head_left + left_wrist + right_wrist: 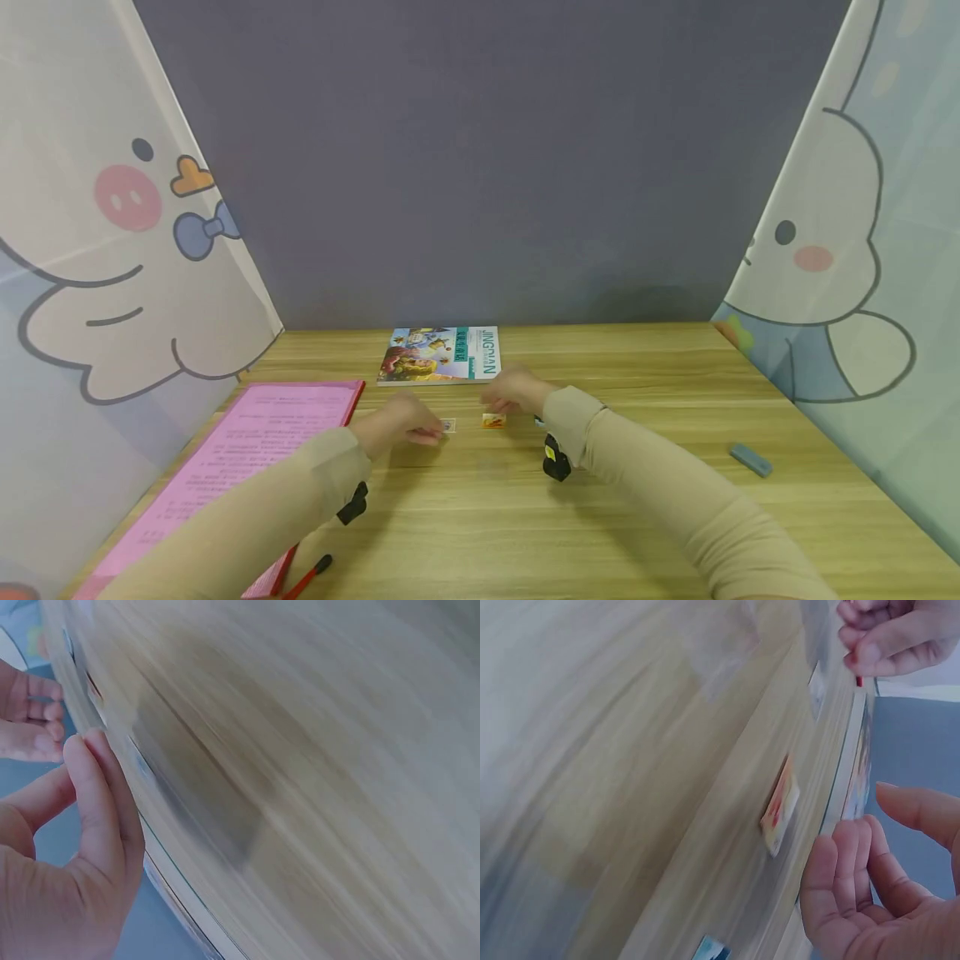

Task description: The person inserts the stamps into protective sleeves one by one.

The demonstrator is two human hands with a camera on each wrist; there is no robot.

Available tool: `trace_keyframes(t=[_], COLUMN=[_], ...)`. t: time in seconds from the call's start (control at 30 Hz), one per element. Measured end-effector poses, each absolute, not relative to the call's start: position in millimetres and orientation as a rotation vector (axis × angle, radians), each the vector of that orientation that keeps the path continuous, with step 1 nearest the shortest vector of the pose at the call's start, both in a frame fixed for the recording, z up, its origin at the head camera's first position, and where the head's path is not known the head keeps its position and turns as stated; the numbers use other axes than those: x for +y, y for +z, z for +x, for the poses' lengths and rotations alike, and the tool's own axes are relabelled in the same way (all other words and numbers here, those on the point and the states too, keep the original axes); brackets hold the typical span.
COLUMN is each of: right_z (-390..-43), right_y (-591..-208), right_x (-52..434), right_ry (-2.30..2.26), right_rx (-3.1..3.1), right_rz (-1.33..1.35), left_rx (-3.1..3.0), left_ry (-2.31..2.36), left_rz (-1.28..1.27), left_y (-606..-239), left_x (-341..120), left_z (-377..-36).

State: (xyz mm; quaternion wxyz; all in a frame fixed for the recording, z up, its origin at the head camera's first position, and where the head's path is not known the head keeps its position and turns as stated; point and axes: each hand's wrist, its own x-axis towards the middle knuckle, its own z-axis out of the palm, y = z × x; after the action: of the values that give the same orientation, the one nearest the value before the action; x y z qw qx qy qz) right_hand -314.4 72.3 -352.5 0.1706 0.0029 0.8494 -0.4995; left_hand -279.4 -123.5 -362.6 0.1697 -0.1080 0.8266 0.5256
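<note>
Three small picture cards lie in a row on the wooden table. Beside the left, pale card (450,425) is my left hand (401,419), its thumb and fingertips drawn together with nothing visible between them in the left wrist view. My right hand (513,390) hovers just behind the middle, orange card (493,421), thumb apart from loosely bent fingers. That orange card (781,806) shows whole in the right wrist view, apart from the hand. The blue card (539,421) at the right is mostly hidden by my right wrist.
A colourful book (438,357) lies behind the cards. On the left is a pink sheet (225,467) on a red-edged board, with a red and black pen-like item (309,577) by it. A grey-blue block (750,459) lies at the right. Panels enclose the table.
</note>
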Motion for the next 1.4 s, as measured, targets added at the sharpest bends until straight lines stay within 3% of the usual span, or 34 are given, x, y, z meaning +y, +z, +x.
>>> trace_keyframes(t=[0.6,1.4], right_z=[-317.4,-314.1], right_y=[-368.6,-372.5], right_x=[87.9,93.0], right_ry=[-1.222,-1.133], right_rx=[2.541,2.601], right_rz=[0.005,-0.126], left_rx=[2.326,2.556], left_ry=[1.533,1.314], left_rz=[-0.012,0.241], left_y=[-372.2,-378.4], left_x=[-76.3,-61.0], left_z=[-238.5,-222.1])
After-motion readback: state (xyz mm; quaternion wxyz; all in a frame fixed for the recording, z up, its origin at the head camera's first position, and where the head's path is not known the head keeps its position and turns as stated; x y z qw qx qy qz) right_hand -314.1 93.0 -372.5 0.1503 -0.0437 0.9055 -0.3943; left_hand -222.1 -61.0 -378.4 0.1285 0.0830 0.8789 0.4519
